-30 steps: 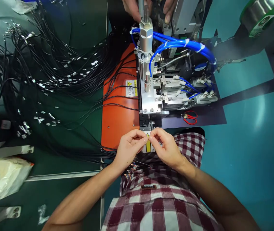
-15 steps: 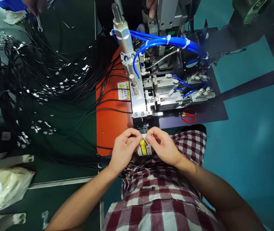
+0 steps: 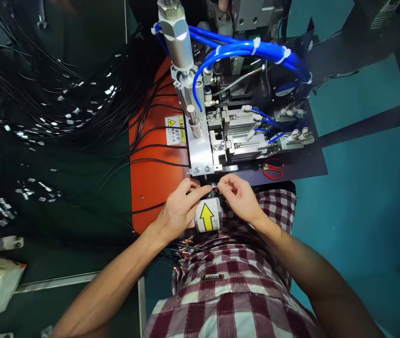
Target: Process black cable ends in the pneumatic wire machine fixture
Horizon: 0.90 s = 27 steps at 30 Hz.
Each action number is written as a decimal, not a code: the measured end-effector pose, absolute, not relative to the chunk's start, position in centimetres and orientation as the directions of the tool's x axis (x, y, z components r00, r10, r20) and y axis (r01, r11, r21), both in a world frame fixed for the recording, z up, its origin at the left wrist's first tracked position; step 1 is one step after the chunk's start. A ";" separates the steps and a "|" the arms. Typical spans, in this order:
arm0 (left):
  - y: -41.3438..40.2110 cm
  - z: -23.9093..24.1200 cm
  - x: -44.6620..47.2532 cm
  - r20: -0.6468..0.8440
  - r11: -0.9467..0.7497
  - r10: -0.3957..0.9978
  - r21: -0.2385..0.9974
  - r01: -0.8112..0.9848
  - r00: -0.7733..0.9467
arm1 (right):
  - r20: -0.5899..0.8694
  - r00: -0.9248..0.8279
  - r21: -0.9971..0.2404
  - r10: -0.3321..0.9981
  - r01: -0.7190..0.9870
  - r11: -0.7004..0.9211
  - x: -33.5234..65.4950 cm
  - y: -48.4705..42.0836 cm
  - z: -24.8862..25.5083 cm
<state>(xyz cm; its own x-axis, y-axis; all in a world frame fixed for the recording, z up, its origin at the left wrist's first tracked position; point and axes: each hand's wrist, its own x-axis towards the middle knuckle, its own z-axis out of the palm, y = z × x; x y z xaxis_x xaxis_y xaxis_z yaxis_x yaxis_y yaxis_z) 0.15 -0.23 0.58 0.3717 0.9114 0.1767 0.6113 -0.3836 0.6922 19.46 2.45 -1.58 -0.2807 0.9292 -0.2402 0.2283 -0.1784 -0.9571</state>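
Note:
My left hand (image 3: 178,209) and my right hand (image 3: 237,195) meet at the front of a small metal machine (image 3: 217,136). Both pinch the thin coloured wire ends (image 3: 214,188) between thumb and fingers, right at the machine's front slot. Just below the fingers sits a white block with a yellow arrow label (image 3: 207,216). More coloured wire ends (image 3: 185,251) hang at my waist over the checked shirt.
An orange plate (image 3: 152,173) lies left of the machine, with black cables (image 3: 66,108) fanned across the green mat. Blue air hoses (image 3: 249,51) arch over the machine. Red-handled snips (image 3: 272,170) lie to its right. Another person's hand (image 3: 222,4) shows at the top edge.
Both hands have moved up from over the arrow label to the machine's front slot, uncovering the label. The view has shifted so everything sits further left and closer.

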 end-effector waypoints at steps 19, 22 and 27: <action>-0.2 -0.4 0.1 0.250 -0.498 0.866 0.521 0.693 0.433 | -0.253 -0.227 -0.947 0.940 0.257 -0.193 19.0 2.4 -2.3; -0.2 -0.4 0.1 0.246 -0.506 0.862 0.492 0.709 0.444 | -0.220 -0.224 -0.951 0.949 0.268 -0.157 19.0 2.3 -2.4; -0.2 -0.4 0.1 0.239 -0.512 0.858 0.467 0.721 0.455 | -0.140 -0.213 -0.948 0.967 0.312 -0.068 18.9 2.1 -2.3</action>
